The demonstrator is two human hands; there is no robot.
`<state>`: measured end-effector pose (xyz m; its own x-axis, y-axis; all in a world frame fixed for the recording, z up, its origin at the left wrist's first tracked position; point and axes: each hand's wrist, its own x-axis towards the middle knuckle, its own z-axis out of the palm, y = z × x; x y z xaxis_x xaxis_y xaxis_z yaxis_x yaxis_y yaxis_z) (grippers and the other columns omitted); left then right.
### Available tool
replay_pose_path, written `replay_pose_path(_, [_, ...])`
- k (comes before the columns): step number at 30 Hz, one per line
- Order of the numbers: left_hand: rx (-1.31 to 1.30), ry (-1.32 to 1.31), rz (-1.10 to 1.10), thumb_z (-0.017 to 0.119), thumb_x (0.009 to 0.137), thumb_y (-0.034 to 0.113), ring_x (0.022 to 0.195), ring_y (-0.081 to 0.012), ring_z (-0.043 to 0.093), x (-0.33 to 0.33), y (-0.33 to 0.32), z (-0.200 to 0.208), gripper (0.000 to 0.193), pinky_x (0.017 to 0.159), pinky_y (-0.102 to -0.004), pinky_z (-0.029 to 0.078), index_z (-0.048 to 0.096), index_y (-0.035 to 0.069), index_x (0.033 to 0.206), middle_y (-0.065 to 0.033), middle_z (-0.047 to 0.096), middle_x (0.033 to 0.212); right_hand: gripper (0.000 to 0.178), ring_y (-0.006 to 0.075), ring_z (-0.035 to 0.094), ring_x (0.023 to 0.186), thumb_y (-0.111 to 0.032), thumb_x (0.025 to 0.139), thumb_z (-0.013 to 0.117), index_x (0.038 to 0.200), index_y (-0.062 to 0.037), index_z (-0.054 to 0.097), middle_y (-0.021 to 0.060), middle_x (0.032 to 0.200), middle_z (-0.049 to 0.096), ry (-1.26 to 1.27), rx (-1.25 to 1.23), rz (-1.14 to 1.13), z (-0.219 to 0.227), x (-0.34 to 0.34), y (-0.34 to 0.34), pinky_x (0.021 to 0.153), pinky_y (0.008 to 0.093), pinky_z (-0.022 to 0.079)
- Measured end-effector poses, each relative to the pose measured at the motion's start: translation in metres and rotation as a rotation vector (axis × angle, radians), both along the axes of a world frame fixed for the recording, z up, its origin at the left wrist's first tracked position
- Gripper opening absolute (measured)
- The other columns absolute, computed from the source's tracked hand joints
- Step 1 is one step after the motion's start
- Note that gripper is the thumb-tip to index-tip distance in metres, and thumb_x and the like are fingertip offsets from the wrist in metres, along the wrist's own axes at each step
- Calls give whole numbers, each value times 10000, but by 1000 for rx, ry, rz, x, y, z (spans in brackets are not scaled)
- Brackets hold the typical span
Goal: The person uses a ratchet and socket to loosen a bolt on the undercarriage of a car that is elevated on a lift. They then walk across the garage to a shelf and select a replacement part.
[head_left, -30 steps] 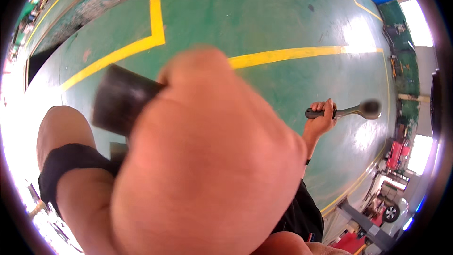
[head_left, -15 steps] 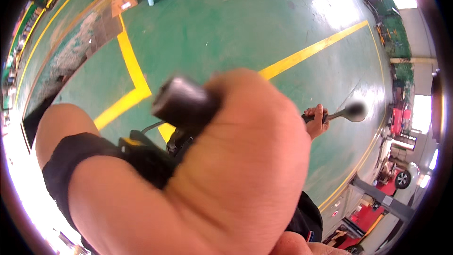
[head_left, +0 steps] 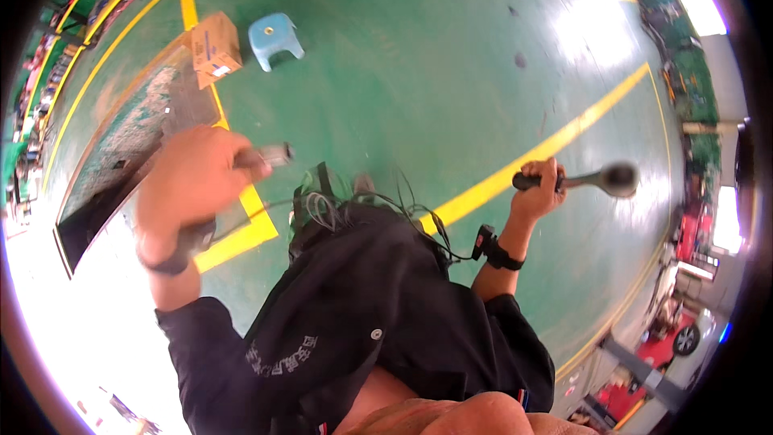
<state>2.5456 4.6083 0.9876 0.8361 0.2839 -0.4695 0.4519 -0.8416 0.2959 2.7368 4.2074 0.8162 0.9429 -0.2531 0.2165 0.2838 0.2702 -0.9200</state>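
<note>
My left hand (head_left: pixel 197 181) is raised at the left and closed around a dark handle whose grey metal tip (head_left: pixel 274 155) sticks out to the right. My right hand (head_left: pixel 538 191) is stretched out at the right, gripping the black handle of a long tool with a round dark head (head_left: pixel 618 178). Both wrists wear black straps. My dark jacket (head_left: pixel 378 306) fills the lower middle, with thin cables running across it.
Green painted floor (head_left: pixel 419 64) with yellow lines (head_left: pixel 555 145). A small blue stool (head_left: pixel 274 36) and a cardboard box (head_left: pixel 214 47) stand at the upper left. A dark worn floor patch (head_left: pixel 129 153) lies left. Red machinery and a wheel (head_left: pixel 684 338) sit at the lower right.
My left hand has dropped away from the camera and moved left, uncovering the floor, stool and box. The right hand still holds its tool, now seen farther right.
</note>
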Motion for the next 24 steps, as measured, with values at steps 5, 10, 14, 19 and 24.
replay_pose_path(5, [-518, -49, 723, 693, 900, 442, 546, -149, 566, -18, 194, -226, 448, 516, -335, 425, 625, 37, 720, -31, 592, 595, 205, 140, 441, 573, -59, 926, 600, 774, -60, 463, 31, 639, 453, -13, 83, 59, -8, 107, 89, 544, 304, 410])
replay_pose_path(10, [-914, 17, 1170, 657, 945, 390, 490, -145, 513, -10, 277, -366, 402, 474, -316, 406, 541, 104, 688, -19, 529, 572, 257, 119, 419, 535, -78, 925, 613, 731, -80, 445, 16, 613, 444, 56, -13, -119, -24, 192, 168, 506, 283, 395])
replay_pose_path(14, [-1033, 83, 1325, 661, 948, 342, 478, -149, 478, 76, 343, -381, 369, 460, -316, 395, 516, 93, 717, -22, 492, 572, 274, 128, 436, 532, -103, 940, 616, 720, -70, 456, 29, 597, 444, 79, -29, -177, -15, 267, 244, 517, 281, 401])
replay_pose_path(19, [-850, 129, 1069, 656, 922, 337, 483, -173, 504, 217, 442, -378, 411, 482, -341, 410, 552, 56, 642, -41, 528, 577, 282, 138, 426, 538, -130, 946, 620, 712, -58, 480, 19, 604, 436, 69, -50, -156, -8, 368, 353, 526, 291, 389])
replay_pose_path(24, [-530, 164, 840, 678, 875, 353, 499, -191, 542, 323, 533, -399, 448, 483, -367, 424, 567, 17, 600, -74, 559, 569, 289, 138, 441, 551, -111, 961, 603, 717, -37, 467, 29, 605, 439, 46, -117, -113, -40, 472, 441, 541, 290, 404])
